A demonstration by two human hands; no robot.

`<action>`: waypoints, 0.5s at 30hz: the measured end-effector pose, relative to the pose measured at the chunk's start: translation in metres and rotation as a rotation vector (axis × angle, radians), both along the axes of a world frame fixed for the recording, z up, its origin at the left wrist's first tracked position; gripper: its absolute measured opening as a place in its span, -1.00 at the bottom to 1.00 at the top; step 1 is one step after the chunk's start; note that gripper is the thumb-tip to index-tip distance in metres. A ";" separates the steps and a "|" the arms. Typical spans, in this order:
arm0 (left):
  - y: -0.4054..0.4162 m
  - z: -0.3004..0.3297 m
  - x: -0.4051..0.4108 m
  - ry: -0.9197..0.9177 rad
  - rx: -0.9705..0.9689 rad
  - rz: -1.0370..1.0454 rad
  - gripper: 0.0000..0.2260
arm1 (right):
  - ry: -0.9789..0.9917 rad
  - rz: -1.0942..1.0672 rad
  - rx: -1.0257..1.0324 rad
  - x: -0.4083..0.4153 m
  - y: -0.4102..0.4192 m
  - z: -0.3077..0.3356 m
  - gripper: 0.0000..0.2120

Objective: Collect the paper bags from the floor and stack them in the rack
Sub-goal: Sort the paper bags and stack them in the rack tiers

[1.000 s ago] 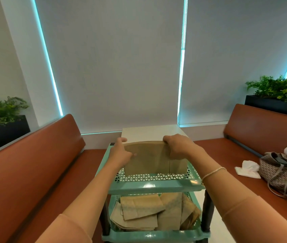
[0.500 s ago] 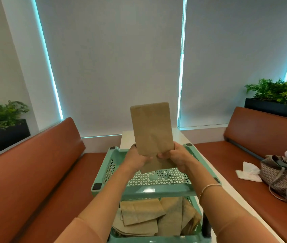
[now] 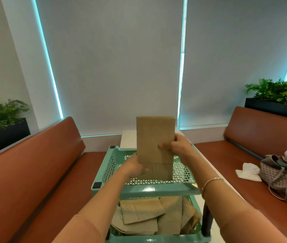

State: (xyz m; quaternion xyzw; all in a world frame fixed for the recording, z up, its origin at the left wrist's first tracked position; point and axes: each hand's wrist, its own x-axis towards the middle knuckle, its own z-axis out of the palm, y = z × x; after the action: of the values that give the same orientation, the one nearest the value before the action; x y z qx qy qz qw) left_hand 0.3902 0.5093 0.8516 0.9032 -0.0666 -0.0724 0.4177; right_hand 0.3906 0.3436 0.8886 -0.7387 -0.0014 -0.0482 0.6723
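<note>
Seen from the person's own head, both hands hold one flat brown paper bag (image 3: pixel 154 142) upright above the top tray of a mint-green plastic rack (image 3: pixel 149 189). The left hand (image 3: pixel 133 166) grips the bag's lower left corner, thumb on the front. The right hand (image 3: pixel 177 146) pinches the bag's right edge about halfway up, thumb pressed on the front and fingers curled behind. The bag's folded bottom flap faces the viewer at its lower end, which hangs over the tray's perforated floor; whether it touches the tray cannot be told.

On the rack's lower shelf lies a loose pile of more paper bags (image 3: pixel 144 213), overlapping at different angles.

A white surface (image 3: pixel 128 141) stands behind the rack, between two reddish-brown padded benches (image 3: pixel 34 165). On the right-hand bench sit a woven handbag (image 3: pixel 283 176) and a crumpled white tissue (image 3: pixel 248 170). Green plants in dark boxes (image 3: pixel 277 99) stand behind both benches, before pale window blinds.
</note>
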 end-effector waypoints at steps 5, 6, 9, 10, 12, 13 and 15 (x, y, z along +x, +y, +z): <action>0.021 0.024 0.006 0.065 -0.027 -0.037 -0.57 | -0.201 -0.015 -0.236 -0.007 -0.027 0.053 -0.57; 0.028 0.029 0.007 0.105 -0.114 -0.007 -0.59 | -0.193 -0.030 -0.291 -0.008 -0.032 0.058 -0.56; 0.046 0.045 0.008 0.158 -0.463 0.091 -0.61 | -0.084 -0.068 -0.401 -0.015 -0.037 0.053 -0.60; 0.049 0.049 0.008 0.145 -0.547 0.131 -0.64 | -0.015 -0.061 -0.416 -0.017 -0.035 0.046 -0.65; 0.050 0.048 0.009 0.086 -0.623 0.237 -0.74 | 0.151 -0.034 -0.400 -0.019 -0.028 0.024 -0.70; 0.049 0.046 0.008 0.065 -0.613 0.285 -0.74 | 0.221 -0.040 -0.382 -0.019 -0.025 0.012 -0.71; 0.049 0.040 0.008 0.090 -0.604 0.315 -0.62 | 0.317 -0.105 -0.351 -0.016 -0.018 -0.009 -0.74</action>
State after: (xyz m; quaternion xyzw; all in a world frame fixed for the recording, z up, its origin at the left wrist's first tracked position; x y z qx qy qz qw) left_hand 0.3980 0.5580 0.8913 0.7338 0.0737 -0.0241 0.6750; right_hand 0.3744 0.3252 0.8798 -0.8415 0.1342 0.0345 0.5222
